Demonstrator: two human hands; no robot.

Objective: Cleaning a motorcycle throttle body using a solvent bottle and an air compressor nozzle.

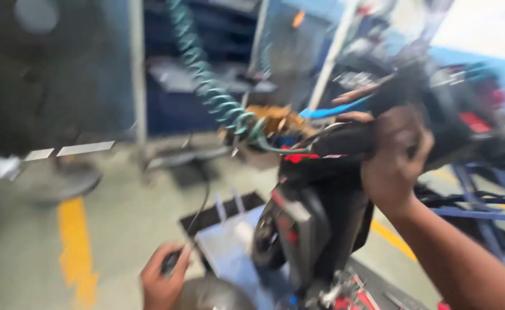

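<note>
Two hands work: the right hand (395, 163) clenches the black scooter's handlebar (344, 143); the left hand (161, 281) grips a small dark corded controller (172, 262) below, beside a grey metal platform (229, 247).

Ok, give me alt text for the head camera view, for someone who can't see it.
Blurred workshop view: the person's right hand grips the dark handlebar area of a black and red scooter, while the left hand holds a small dark cabled object. A teal coiled hose hangs above a grey floor with yellow lines.
</note>
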